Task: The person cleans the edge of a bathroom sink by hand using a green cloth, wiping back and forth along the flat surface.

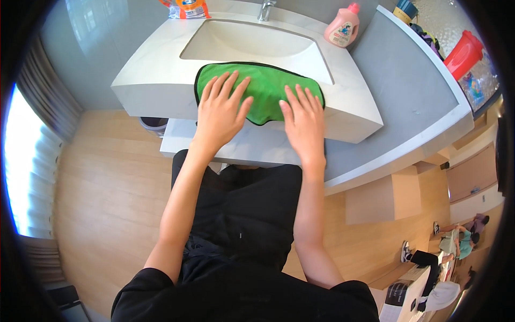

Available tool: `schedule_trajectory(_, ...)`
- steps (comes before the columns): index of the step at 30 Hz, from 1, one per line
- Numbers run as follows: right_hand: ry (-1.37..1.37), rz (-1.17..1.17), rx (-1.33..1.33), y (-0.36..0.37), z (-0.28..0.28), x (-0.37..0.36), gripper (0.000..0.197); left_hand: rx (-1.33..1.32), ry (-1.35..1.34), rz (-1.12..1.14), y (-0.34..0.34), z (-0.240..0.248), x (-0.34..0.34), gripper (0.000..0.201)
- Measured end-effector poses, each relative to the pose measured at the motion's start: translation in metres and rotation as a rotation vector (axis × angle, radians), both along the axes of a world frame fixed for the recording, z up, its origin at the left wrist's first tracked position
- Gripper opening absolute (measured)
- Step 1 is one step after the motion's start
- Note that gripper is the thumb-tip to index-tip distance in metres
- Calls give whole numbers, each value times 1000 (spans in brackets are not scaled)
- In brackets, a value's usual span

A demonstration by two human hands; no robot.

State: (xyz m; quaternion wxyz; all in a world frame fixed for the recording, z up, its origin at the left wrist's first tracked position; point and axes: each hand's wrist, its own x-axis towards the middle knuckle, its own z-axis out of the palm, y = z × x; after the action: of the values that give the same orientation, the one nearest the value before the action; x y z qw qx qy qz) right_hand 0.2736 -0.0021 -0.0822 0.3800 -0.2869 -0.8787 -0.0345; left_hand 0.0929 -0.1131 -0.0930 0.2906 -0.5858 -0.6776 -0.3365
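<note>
A green cloth [264, 88] with a black border lies over the front edge of the white washbasin counter [145, 72], its lower part hanging down the front face. My left hand [221, 110] rests on the cloth's left part, fingers spread and pointing away from me. On its right part lies my right hand [303, 121], fingers stretched out and thumb apart. Neither hand grips the cloth. Just behind the cloth is the rectangular white sink basin [257, 43], with a chrome faucet [265, 9] at its far side.
A pink bottle [342, 26] stands at the counter's back right, an orange and white bag [188, 8] at the back left. Below are a lower shelf [179, 138] and a bucket [153, 126]. A red container [463, 55] sits beyond the grey partition [399, 91]. Other people are far right.
</note>
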Motion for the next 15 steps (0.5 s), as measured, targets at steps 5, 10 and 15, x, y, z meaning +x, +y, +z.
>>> schedule_trajectory(5, -6, 73, -35, -4, 1, -36, 42, 4, -13, 112, 8, -3, -10, 37)
schedule_trajectory(10, -78, 119, -48, 15, -1, -77, 43, -41, 6, 188, 25, -2, -42, 37)
schedule_trajectory(15, -179, 65, -42, 47, 0, -113, 49, -166, 21, 166, 44, 4, -87, 45)
